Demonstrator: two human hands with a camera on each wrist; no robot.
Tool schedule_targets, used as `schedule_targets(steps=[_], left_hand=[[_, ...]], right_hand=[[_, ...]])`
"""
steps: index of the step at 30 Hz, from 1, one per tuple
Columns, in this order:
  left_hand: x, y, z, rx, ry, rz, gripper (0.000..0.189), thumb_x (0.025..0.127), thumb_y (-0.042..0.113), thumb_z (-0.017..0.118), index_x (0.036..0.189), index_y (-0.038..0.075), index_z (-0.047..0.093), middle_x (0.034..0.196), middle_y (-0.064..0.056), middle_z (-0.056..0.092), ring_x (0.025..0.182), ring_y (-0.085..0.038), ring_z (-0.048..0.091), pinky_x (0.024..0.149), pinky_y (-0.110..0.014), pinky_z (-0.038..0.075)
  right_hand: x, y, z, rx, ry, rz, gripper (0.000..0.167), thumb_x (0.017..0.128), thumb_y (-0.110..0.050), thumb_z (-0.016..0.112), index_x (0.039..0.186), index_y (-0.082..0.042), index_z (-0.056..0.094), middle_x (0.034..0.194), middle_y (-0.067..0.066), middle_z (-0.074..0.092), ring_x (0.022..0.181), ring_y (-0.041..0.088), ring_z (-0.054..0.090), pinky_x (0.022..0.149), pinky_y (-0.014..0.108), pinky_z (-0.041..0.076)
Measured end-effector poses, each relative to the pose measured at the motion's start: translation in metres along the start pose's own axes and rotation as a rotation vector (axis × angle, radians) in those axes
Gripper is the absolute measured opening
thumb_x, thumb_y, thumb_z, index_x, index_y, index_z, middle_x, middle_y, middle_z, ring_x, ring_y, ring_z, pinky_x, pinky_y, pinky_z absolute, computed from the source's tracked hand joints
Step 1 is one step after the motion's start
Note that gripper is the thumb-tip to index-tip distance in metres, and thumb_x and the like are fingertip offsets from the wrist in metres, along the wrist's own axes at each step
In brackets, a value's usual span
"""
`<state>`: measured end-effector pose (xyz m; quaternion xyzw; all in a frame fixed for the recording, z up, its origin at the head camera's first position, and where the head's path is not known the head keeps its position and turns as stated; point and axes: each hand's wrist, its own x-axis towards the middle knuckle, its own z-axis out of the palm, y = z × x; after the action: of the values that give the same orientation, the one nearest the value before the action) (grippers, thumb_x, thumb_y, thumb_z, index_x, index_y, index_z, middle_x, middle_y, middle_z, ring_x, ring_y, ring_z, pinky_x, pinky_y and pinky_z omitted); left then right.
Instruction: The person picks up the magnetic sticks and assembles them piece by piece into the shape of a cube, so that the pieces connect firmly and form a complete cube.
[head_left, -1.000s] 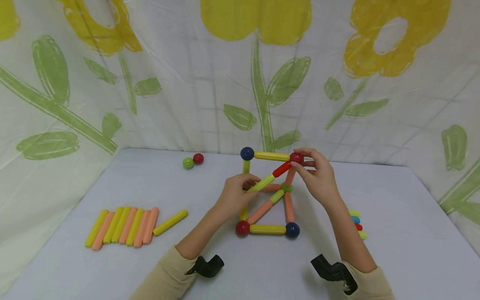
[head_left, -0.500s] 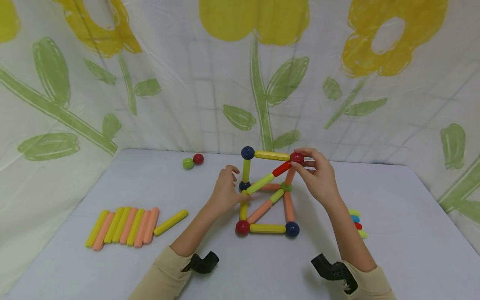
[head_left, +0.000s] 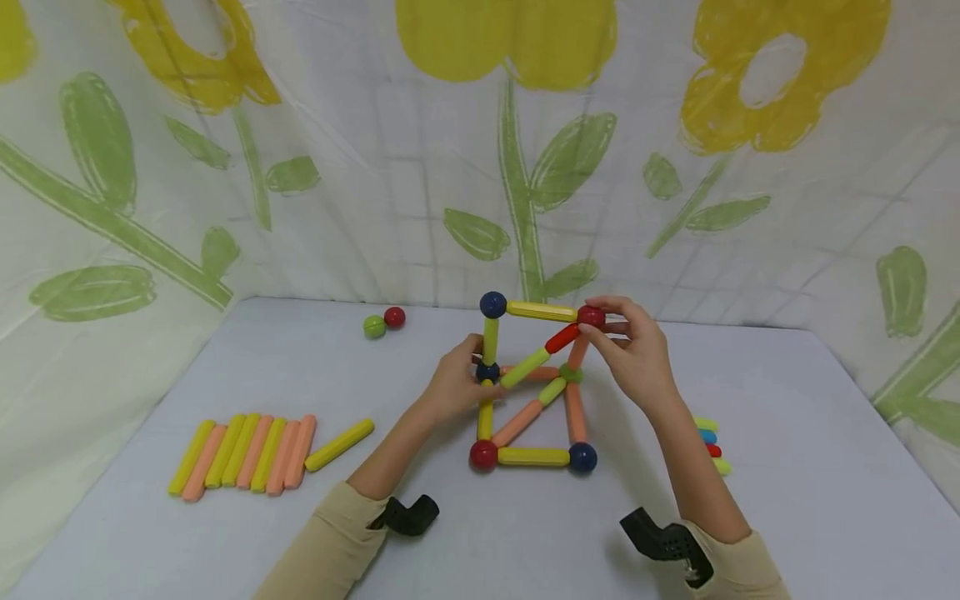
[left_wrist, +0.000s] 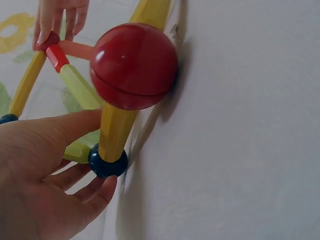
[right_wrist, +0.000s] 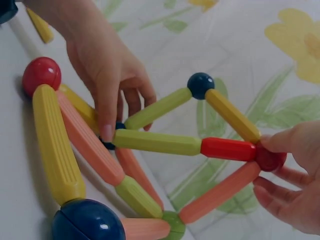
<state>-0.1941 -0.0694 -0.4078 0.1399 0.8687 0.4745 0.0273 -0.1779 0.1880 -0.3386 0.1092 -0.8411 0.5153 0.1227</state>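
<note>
A frame of sticks and balls stands on the table, a square base with an upright part behind. My right hand point(head_left: 633, 354) holds the red ball point(head_left: 591, 317) at the upper right corner, thumb in front and fingers behind. From that ball a short red stick point(right_wrist: 227, 149) and a yellow-green stick point(right_wrist: 157, 142) run in line down to the dark blue ball point(left_wrist: 107, 161) at the back left of the base. My left hand point(head_left: 453, 383) holds this blue ball between thumb and fingers. A yellow stick point(head_left: 542, 312) joins the red ball to another blue ball point(head_left: 492, 304) at the top left.
A row of several yellow and salmon sticks point(head_left: 243, 454) lies on the table point(head_left: 187, 550) at left, one yellow stick point(head_left: 339, 445) apart. A green ball point(head_left: 374, 327) and a red ball point(head_left: 394, 317) sit at the back. Several short coloured sticks point(head_left: 708, 436) lie beyond my right forearm.
My left hand let go of the yellow-green stick, opened beside the back left blue ball, then closed in around that ball. My right hand stays at the red ball.
</note>
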Motion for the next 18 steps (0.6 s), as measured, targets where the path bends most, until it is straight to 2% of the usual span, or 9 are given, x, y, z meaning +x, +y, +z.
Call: schedule_targets(steps=[5,18], left_hand=[[0.002,-0.0016,0.0056,0.023,0.001,0.01,0.072,0.082,0.01,0.091,0.138,0.0,0.047,0.129,-0.02,0.062,0.107,-0.029,0.061,0.097,-0.044,0.057],[0.0,-0.0031,0.0082,0.029,0.076,0.028,0.053,0.09,0.009,0.085,0.13,-0.001,0.052,0.119,-0.019,0.067,0.105,-0.03,0.064,0.092,-0.044,0.06]], right_hand=[[-0.0002,-0.0014,0.0005,-0.008,0.004,-0.004,0.037,0.101,-0.01,0.072,0.135,0.002,0.063,0.136,0.021,0.063,0.113,0.041,0.069,0.083,0.006,0.052],[0.0001,-0.0004,-0.001,-0.025,-0.004,0.007,0.037,0.102,-0.011,0.072,0.136,0.0,0.063,0.136,0.019,0.063,0.114,0.04,0.07,0.083,0.007,0.052]])
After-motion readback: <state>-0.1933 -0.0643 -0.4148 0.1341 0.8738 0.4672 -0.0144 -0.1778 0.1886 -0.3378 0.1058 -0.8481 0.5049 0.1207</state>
